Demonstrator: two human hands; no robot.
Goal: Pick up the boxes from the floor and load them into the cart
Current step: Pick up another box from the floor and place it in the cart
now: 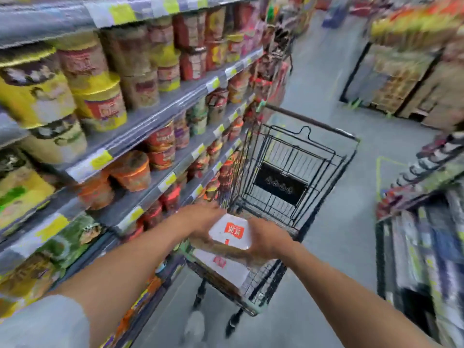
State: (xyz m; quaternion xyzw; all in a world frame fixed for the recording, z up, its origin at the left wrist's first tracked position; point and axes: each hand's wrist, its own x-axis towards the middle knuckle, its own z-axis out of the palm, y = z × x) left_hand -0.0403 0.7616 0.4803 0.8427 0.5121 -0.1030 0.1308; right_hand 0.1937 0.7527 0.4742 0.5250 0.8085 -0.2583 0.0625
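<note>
Both hands carry a white box (229, 232) with a red label over the near end of the wire cart (296, 172): left hand (200, 222) and right hand (266, 241) grip its sides. A similar box (223, 268) already lies below; this one isn't yet set down.

Cart's (296, 172) jammed against the shelves (150, 116) on the left, no gap. Basket's far half is open from above. A white box (231, 275) fills the near end, left hand (200, 222) and right hand (266, 241) holding a second box (229, 232) over it. Floor (339, 247) to the right is free.
</note>
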